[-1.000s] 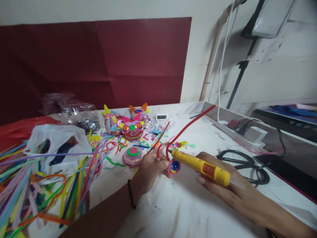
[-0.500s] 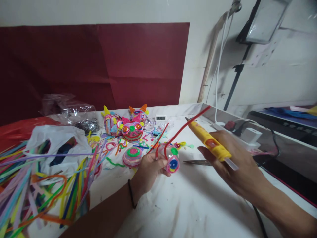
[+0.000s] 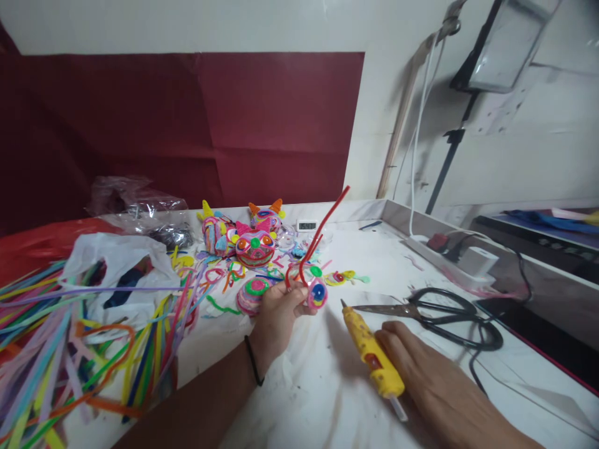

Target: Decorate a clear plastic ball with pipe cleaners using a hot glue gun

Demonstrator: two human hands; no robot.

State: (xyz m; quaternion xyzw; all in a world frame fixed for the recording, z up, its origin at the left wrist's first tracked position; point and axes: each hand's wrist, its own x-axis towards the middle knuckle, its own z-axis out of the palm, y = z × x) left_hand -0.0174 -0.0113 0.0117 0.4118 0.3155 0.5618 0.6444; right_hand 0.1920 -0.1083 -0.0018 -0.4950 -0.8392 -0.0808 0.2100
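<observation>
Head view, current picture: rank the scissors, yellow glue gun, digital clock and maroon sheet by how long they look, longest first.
1. Maroon sheet
2. Scissors
3. Yellow glue gun
4. Digital clock

The clock sits farther back, so its true size is unsure.

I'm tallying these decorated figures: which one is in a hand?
The figure with the blue-centred eye, below the red stems, gripped by the left hand; the other figures rest on the table.
</observation>
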